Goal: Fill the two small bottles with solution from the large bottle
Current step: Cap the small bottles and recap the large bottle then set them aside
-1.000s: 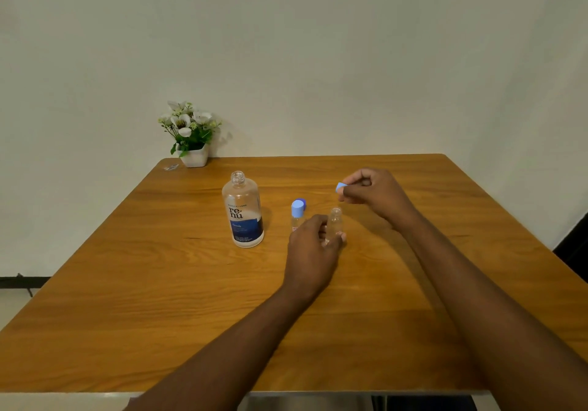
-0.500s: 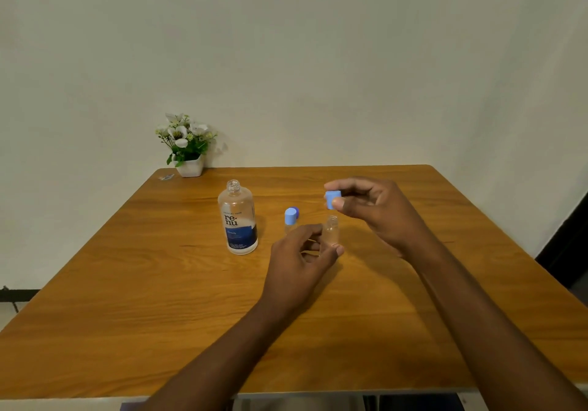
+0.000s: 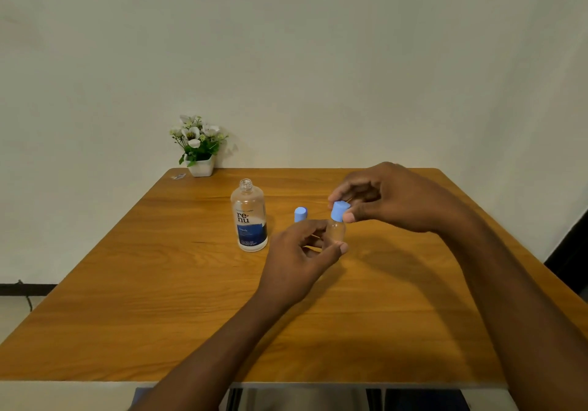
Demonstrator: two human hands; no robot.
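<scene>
Small bottle (image 3: pixel 336 231) gripped by left hand (image 3: pixel 299 256); right hand (image 3: pixel 386 200) pinches its blue cap (image 3: pixel 339 211).

The large bottle (image 3: pixel 248 216) stands uncapped and upright on the wooden table (image 3: pixel 127 299). Just to its right is a small bottle with a blue cap (image 3: pixel 300 214), partly hidden by the left hand (image 3: pixel 299 256), which grips a clear small bottle (image 3: pixel 335 231) farther right. The right hand (image 3: pixel 391 199) pinches a blue cap (image 3: pixel 339 211) at that bottle's neck. A potted flower (image 3: pixel 199 146) sits behind the large bottle, to its left.
</scene>
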